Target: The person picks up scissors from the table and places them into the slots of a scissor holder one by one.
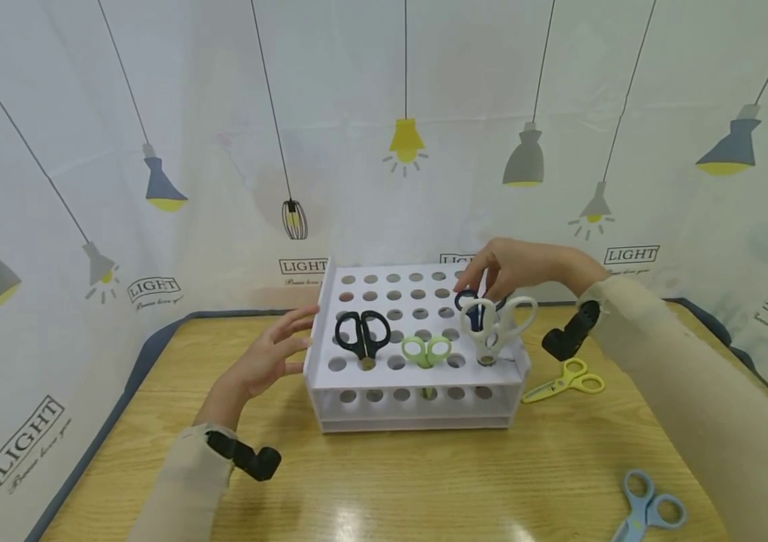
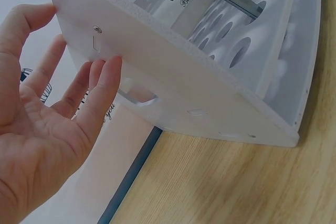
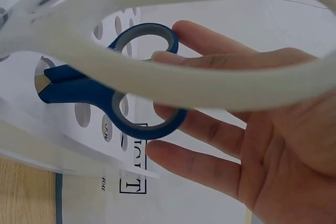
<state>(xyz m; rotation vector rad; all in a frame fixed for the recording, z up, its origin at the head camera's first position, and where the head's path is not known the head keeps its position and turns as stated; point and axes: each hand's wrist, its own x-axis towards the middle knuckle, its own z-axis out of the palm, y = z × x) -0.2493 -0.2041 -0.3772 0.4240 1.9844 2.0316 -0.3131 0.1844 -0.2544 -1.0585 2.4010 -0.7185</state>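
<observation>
A white rack (image 1: 394, 382) with rows of round holes stands on the table. My left hand (image 1: 265, 357) lies along its left side, fingers spread and fingertips at the side panel (image 2: 173, 82). At the right of the rack, my right hand (image 1: 513, 263) holds the handle loops of dark blue scissors (image 3: 84, 90) with thumb and fingertips. Their blades go down into a hole. White scissors (image 1: 490, 340) stand in front of them, handles up, and partly cover that hand in the right wrist view. Black scissors (image 1: 360, 339) and small green scissors (image 1: 427, 355) also stand in front holes.
Yellow scissors (image 1: 563, 382) lie on the wooden table (image 1: 384, 489) by the rack's right side. Light blue scissors (image 1: 638, 516) lie nearer the front right. A white sheet (image 1: 357, 75) printed with lamps hangs behind the table and around its sides.
</observation>
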